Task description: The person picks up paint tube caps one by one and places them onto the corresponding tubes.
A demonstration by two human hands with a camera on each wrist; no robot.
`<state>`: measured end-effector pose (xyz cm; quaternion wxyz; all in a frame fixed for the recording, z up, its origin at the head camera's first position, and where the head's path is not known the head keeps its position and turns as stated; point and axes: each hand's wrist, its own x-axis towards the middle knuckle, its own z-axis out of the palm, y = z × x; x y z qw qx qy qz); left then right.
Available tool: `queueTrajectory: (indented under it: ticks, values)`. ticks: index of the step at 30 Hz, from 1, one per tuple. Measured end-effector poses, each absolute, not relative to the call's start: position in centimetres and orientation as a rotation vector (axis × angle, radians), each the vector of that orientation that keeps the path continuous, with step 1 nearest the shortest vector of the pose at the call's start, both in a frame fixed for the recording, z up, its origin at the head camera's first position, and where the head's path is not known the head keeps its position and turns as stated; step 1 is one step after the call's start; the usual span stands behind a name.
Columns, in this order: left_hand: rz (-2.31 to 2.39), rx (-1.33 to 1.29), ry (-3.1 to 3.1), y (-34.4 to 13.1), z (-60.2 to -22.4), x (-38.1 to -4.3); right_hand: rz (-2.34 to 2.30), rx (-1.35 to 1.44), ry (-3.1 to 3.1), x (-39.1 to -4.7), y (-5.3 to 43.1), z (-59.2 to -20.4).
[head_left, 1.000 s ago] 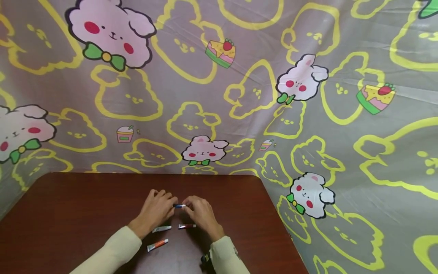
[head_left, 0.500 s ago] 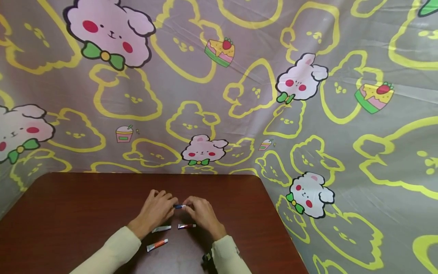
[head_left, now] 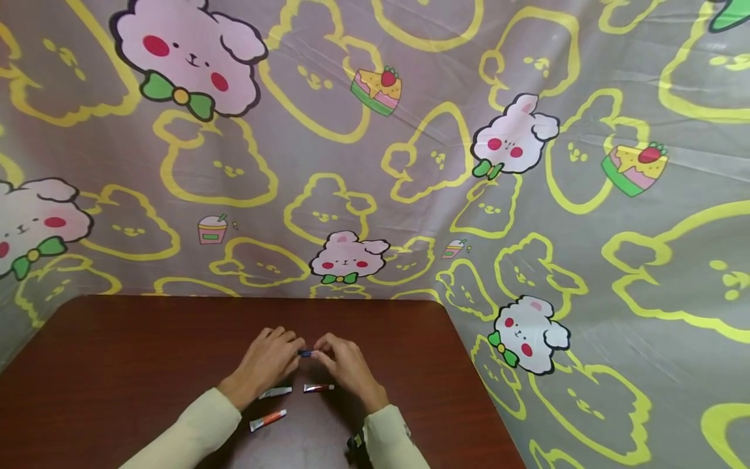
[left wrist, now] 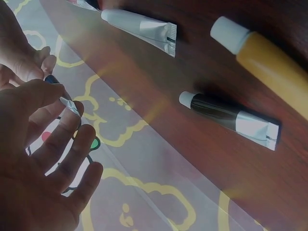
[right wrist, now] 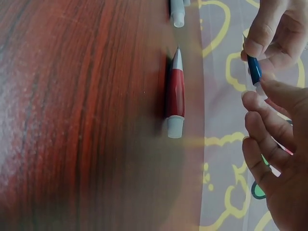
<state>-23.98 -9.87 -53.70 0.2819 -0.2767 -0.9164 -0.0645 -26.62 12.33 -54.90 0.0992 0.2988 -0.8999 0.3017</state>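
Note:
Above the table, my two hands hold a small blue paint tube (head_left: pixel 306 354) between them. My left hand (head_left: pixel 266 358) pinches its flat silver end between thumb and index finger, its other fingers spread in the left wrist view. At the other end, my right hand (head_left: pixel 349 370) pinches the white cap (right wrist: pixel 261 90) with thumb and fingertips. Below the hands lie a red tube (head_left: pixel 319 388), a pale silver-white tube (head_left: pixel 275 392) and an orange tube (head_left: pixel 268 420). A dark tube (left wrist: pixel 216 113) with a white cap shows in the left wrist view.
The brown wooden table (head_left: pixel 146 352) has a rounded far edge against a hanging cloth (head_left: pixel 410 195) printed with cartoon rabbits. This cloth also rises along the right side. A black object (head_left: pixel 356 446) sits by the right sleeve.
Fingers of my right hand have shifted slightly at the cap, and less of its white shows in the head view. My left hand has kept its place.

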Motion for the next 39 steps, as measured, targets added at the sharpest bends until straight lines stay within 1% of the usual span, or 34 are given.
queueTrajectory:
  ticks: [18,39]
  values:
    - [-0.222,-0.774,-2.444,-9.72,-53.67,-24.17,0.857,0.842,-2.665,-26.65,12.57,-54.97]
    - [-0.24,-0.791,-2.447,-9.69,-53.57,-24.15,0.856,0.858,-2.653,-26.2,12.76,-54.76]
